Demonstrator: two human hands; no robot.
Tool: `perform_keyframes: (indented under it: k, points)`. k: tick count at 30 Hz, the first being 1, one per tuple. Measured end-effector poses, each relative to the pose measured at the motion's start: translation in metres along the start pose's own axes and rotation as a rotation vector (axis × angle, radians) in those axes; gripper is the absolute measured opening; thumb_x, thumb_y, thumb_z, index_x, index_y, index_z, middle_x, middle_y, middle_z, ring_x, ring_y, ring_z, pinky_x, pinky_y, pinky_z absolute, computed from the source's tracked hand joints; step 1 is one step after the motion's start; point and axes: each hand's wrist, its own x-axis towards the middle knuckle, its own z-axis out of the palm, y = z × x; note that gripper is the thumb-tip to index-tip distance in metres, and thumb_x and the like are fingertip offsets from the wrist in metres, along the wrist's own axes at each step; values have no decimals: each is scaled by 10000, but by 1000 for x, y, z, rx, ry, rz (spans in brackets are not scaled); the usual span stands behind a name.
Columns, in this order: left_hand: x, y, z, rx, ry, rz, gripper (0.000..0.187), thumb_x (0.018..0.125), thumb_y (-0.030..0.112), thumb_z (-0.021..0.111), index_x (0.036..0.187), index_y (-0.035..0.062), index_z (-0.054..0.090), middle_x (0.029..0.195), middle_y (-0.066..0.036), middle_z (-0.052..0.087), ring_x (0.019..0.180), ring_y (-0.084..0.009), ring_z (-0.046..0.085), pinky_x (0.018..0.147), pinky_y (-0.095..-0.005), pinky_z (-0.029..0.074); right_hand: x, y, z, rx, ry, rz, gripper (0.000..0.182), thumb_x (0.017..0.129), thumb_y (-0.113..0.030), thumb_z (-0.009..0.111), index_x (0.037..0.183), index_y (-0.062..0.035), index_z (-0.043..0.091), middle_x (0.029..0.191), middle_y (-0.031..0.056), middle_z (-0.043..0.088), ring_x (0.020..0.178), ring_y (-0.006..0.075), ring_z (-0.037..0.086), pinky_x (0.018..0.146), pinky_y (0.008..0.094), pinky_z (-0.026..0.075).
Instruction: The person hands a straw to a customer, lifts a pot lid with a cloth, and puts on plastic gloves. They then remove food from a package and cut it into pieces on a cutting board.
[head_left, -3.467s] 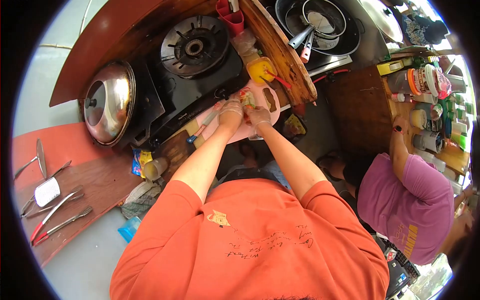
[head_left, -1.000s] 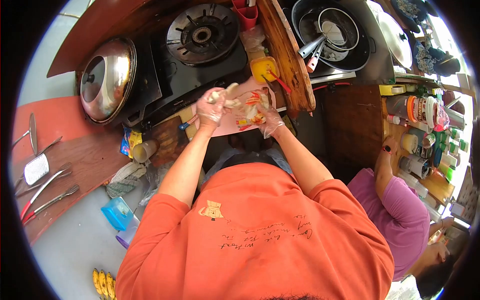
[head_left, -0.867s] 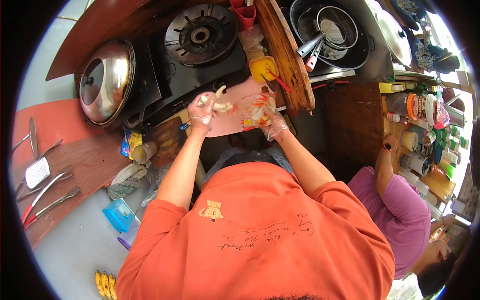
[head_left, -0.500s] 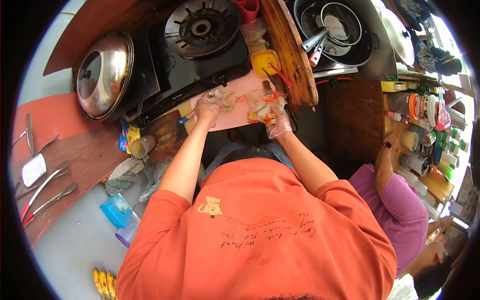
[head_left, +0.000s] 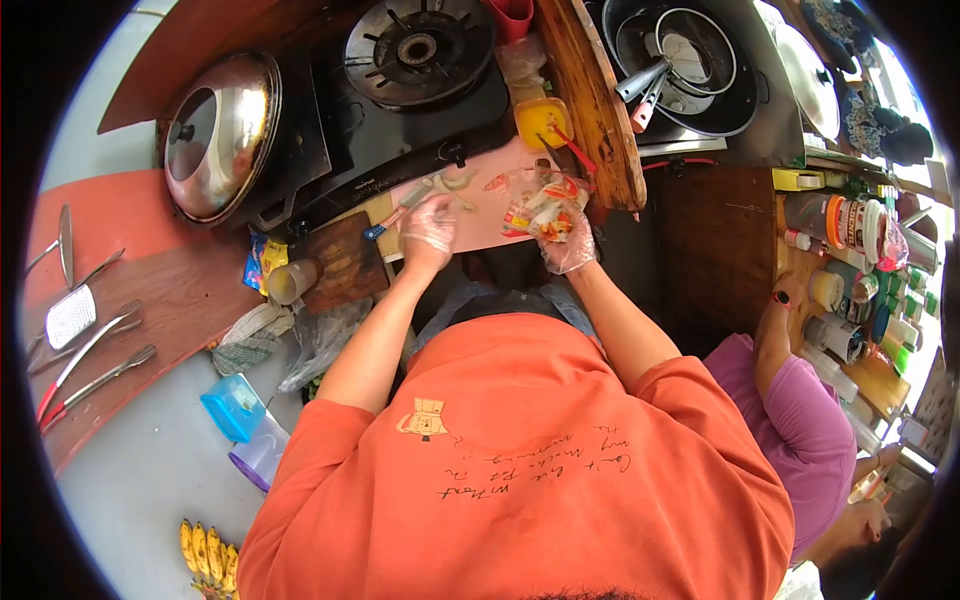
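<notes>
My left hand (head_left: 428, 232), in a clear plastic glove, is over the left part of a pink cutting board (head_left: 490, 228). Its fingers are curled in, and whatever they may hold is hidden. Just beyond it lie pale strips of food (head_left: 455, 183) on the board. A knife with a blue handle (head_left: 374, 231) rests at the board's left edge. Also gloved, my right hand (head_left: 570, 247) is closed around a crumpled plastic packet (head_left: 548, 208) with red and yellow print; whitish and orange bits show at it.
Behind the board stand a gas stove (head_left: 420, 130) and a yellow container (head_left: 541, 122) with a red-handled utensil. A wooden partition (head_left: 610, 110) rises at right. A large pot lid (head_left: 220, 140) leans left. Another person in a purple shirt (head_left: 780, 430) is at the right beside jars.
My left hand has drawn back from the pale strips, leaving them on the board, and its fingers have curled. My right hand keeps hold of the packet. The whole view has shifted slightly.
</notes>
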Motion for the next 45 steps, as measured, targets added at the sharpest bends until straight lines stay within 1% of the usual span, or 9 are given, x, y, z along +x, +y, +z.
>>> perform_keyframes:
  k: [6,10,12,20,22,25,33,40,45]
  points:
    - [13,61,19,-114,-226,347,211,860,134,639,1039,62,724,851,-172,710,811,-273,704,764,-382,542,-1,7,-6,-59,-51,57,408,940,-159,610,1313,-35,499,1240,133,613,1133,300,617,955,457,533]
    - [29,57,34,152,-421,283,263,887,237,623,1074,89,734,871,-165,709,725,-266,690,707,-353,542,2,12,1,-225,-136,37,376,941,-126,599,1294,-31,515,1211,119,626,1089,274,641,944,437,540]
    - [32,56,37,-60,-607,-81,322,868,303,668,1078,66,729,861,-139,714,731,-234,688,703,-339,537,5,11,4,-261,-139,16,366,941,-111,593,1290,-31,521,1206,115,629,1072,266,650,936,427,545]
    - [33,49,52,-156,-513,-64,462,793,362,798,1097,23,724,847,-79,728,698,-114,629,677,-284,515,6,24,16,-419,-48,-30,402,989,-266,593,1308,-35,510,1220,109,626,1097,227,635,920,402,544]
    - [33,55,49,-134,-550,13,491,792,369,800,1119,12,716,848,-80,726,684,-105,619,681,-278,515,2,22,22,-810,20,-134,390,990,-273,603,1283,-24,530,1145,89,640,1028,200,644,880,380,550]
    - [39,42,50,-189,-612,-142,463,798,298,813,1110,-27,705,789,-79,703,635,-108,594,618,-288,506,11,24,18,-617,-50,-35,350,1000,-235,585,1269,-12,567,1099,71,662,926,158,657,828,321,543]
    - [54,41,29,-543,-868,-462,537,752,130,848,1217,-6,616,666,-44,633,510,-112,554,460,-272,432,13,11,39,-1290,24,-252,295,908,-248,716,1037,16,689,895,37,683,798,96,597,715,259,505]
    - [52,38,25,-526,-873,-567,537,824,184,797,1293,44,576,617,-33,572,455,-121,537,343,-297,405,21,1,40,-1100,-140,-139,306,884,-195,714,1087,29,669,931,42,686,786,97,631,730,261,525]
    - [57,30,27,-659,-662,-746,476,854,236,772,1243,28,589,678,-72,605,486,-168,593,374,-326,476,-5,7,53,-131,-175,193,432,947,-119,610,1350,-22,486,1265,127,606,1084,240,636,875,389,564]
